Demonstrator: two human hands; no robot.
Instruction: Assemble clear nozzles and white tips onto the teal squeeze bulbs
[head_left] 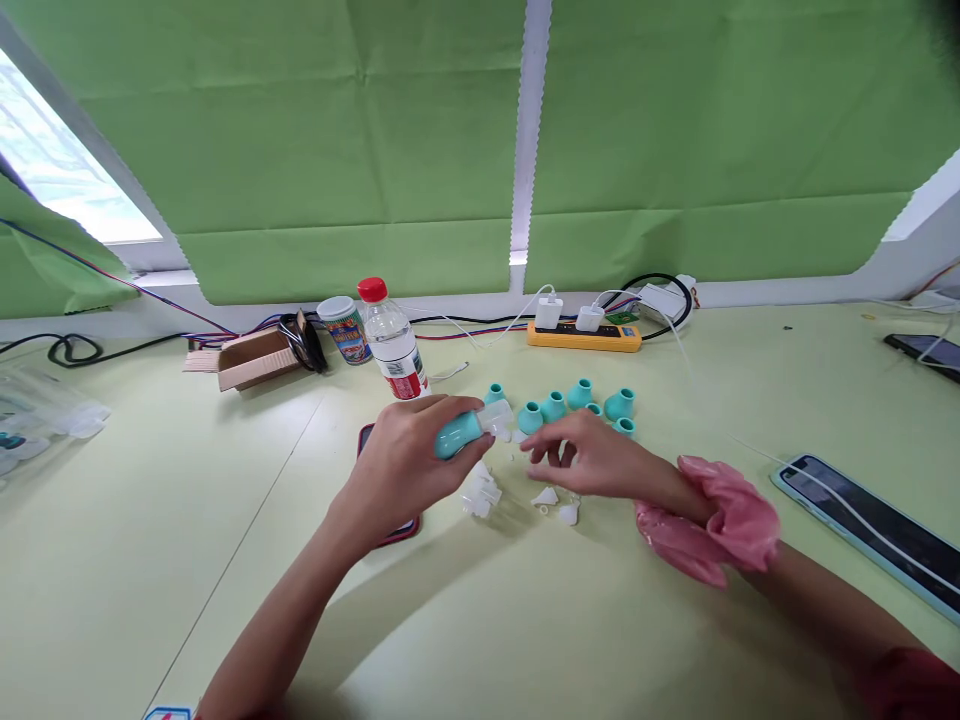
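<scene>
My left hand [420, 450] is closed around a teal squeeze bulb [457, 435], which has a translucent white tip [496, 416] pointing right. Just right of that tip hovers my right hand [581, 455], its thumb and index finger apart with nothing visible between them. Behind my right hand stand several teal bulb-shaped caps [553, 406] with open necks. A small pile of translucent plastic tips [480, 492] lies below the held bulb. Small white plastic pieces [568, 513] and a tiny ring [544, 510] rest on the table under my right hand.
A red-capped water bottle [394, 345], a patterned can [345, 330] and an open cardboard box [259, 358] stand behind my left hand. An orange power strip [585, 338] lies farther back. One phone [877, 525] is at right; another phone [397, 533] is partly under my left hand.
</scene>
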